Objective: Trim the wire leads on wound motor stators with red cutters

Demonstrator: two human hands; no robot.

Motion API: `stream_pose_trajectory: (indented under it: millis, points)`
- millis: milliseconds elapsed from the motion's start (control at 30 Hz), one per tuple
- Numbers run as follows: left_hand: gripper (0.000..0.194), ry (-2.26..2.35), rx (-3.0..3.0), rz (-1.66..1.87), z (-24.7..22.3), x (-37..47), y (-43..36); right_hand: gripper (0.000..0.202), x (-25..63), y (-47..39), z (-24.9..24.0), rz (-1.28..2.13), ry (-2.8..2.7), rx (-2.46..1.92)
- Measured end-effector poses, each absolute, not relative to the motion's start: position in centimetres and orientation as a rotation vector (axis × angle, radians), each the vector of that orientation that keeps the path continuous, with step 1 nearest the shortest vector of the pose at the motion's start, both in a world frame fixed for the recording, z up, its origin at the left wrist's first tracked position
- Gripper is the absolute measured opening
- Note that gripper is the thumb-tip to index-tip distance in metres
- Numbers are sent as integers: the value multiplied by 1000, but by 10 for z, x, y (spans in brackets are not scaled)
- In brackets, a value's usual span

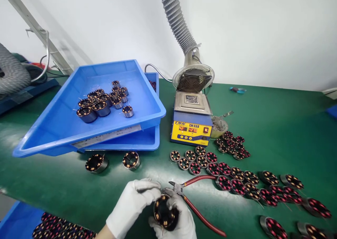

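Gloved fingers (147, 186) of the left hand (133, 205) curl over the top of a wound motor stator (164, 214), and the right hand (176, 218) cups it from below and the right, so both hands are clenched on the one part. It sits low in the head view, just above the near edge of the green bench (276, 126).

A pair of red-handled cutters (196, 200) lies on the bench, its tip touching or just beside the right hand. Judging from this, a turn of the wrist could knock the tool or catch a fine lead wire on the jaws. The copper windings face up under the glove, and a hard squeeze could bend or scrape them. The solder pot (191, 121) shows a lit display, so it may be hot, and a sleeve passing over it would be at risk.

Counts from the same view: two stacked blue trays (147, 112), the upper one tilted and holding roughly a dozen stators. Two loose stators (113, 161) stand just in front of the trays. To the right, some thirty more lie in rows and a small heap (233, 146); the far ones blur, so the number is rough. One fume hose (176, 17) hangs over the pot. Another blue bin (15, 221) at the lower left holds more, too crowded to count.
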State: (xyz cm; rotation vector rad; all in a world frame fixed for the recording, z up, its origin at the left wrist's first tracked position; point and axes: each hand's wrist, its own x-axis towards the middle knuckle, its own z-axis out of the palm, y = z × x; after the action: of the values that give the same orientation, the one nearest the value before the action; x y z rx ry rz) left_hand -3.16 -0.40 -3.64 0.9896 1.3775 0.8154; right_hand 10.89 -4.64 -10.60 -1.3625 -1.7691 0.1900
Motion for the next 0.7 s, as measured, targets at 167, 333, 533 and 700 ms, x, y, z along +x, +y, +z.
stream_pose_trajectory:
  millis: [167,333,533,700]
  points:
    - [26,1391,902,821,-34,-34,-2,68,122,-37,-113,45,-1902,-1230]
    - [31,1366,664,832,-26,-27,9,65,123,-38,-112,78,-1932,-1309]
    - [21,1255,731,828,-28,-28,11,57,113,-46,-109,140,-1831,-1466]
    - [34,1226,770,916,-33,-33,7,59,110,-45,-109,125,-1797,-1454]
